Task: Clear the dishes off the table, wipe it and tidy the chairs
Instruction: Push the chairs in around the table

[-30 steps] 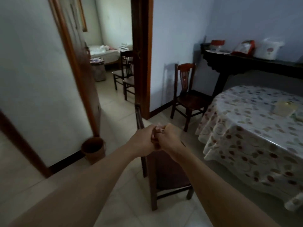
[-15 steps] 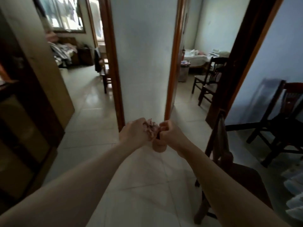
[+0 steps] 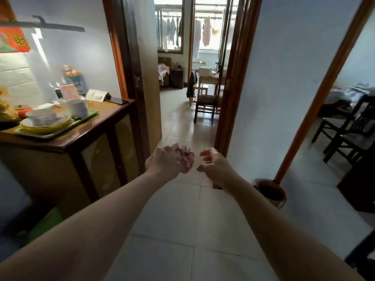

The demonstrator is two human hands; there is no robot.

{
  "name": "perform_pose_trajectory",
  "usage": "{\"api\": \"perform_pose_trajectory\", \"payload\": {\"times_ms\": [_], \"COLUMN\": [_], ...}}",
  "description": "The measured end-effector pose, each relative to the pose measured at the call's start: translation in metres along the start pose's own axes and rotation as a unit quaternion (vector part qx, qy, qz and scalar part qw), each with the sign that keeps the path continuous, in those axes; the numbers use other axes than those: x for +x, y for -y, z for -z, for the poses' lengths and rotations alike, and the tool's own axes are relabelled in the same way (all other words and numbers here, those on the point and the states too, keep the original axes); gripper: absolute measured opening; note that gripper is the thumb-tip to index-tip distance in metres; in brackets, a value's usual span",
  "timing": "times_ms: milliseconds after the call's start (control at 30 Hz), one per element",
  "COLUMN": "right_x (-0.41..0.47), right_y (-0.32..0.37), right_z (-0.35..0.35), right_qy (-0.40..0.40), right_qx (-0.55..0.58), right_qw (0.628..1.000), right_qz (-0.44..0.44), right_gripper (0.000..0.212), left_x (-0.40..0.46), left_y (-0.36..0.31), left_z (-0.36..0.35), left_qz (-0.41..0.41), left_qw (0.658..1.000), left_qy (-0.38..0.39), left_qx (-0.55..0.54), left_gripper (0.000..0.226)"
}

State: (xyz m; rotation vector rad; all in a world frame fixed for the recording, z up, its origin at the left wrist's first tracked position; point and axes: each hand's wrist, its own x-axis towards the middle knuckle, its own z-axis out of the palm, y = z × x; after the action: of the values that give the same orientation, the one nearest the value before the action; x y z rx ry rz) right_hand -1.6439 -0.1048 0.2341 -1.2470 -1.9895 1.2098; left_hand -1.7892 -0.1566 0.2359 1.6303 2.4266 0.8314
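Turned from the dining room into the hall — dishes (image 3: 43, 118) sit on the tray atop the sideboard bench (image 3: 85, 130). My left hand (image 3: 165, 162) clutches the crumpled cloth (image 3: 185, 158); right hand (image 3: 213, 165) just let go — loosely curled, empty. Wiping seems done.

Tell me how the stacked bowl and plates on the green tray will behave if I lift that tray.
The bowl sits loose on stacked plates, so it would probably slide if the green tray tilts. They look ceramic: likely heavy and breakable. The mug stands upright and could tip.
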Motion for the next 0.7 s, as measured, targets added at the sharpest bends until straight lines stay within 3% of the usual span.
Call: {"api": "perform_pose_trajectory", "payload": {"times_ms": [300, 700], "right_x": [0.086, 0.230], "right_y": [0.083, 0.132], "right_z": [-0.140, -0.257], "right_qy": [0.057, 0.154], "right_qx": [-0.022, -0.034], "right_qw": [0.997, 0.985], "right_qz": [0.038, 0.076], "right_gripper": [0.052, 0.053], "left_x": [0.062, 0.144], "left_y": [0.165, 0.302], "left_z": [0.079, 0.111], "left_qz": [0.082, 0.221], "left_qw": [0.996, 0.971], "left_qy": [-0.039, -0.087], "left_qx": [0.010, 0.002], "left_gripper": [0.012, 0.035]}}
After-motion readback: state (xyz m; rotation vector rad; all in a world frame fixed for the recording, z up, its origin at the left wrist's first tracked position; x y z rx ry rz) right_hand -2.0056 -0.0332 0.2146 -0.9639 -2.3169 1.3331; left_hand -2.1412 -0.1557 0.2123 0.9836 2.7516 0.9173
